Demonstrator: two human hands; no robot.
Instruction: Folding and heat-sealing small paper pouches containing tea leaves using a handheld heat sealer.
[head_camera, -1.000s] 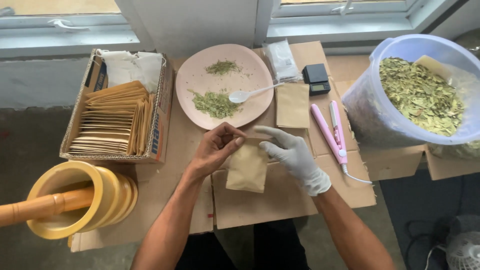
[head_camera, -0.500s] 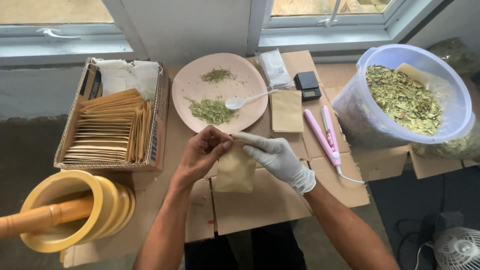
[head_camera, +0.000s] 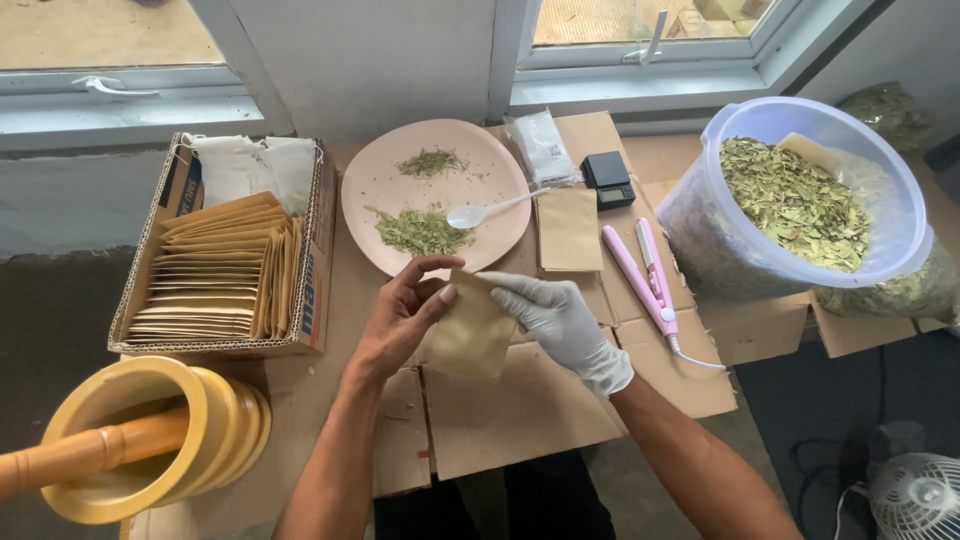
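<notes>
**Both hands on a brown pouch**

The pouch (head_camera: 472, 335) sits at centre frame, below the pink plate (head_camera: 380, 185); the bare left hand (head_camera: 400, 315) pinches its upper left edge, thumb and fingers closed on it; the gloved right hand (head_camera: 560, 320) grips its top right corner, fingers clamped on the paper.

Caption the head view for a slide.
Bare left hand and white-gloved right hand hold a small brown paper pouch before a pink plate of dried herbs.
</notes>
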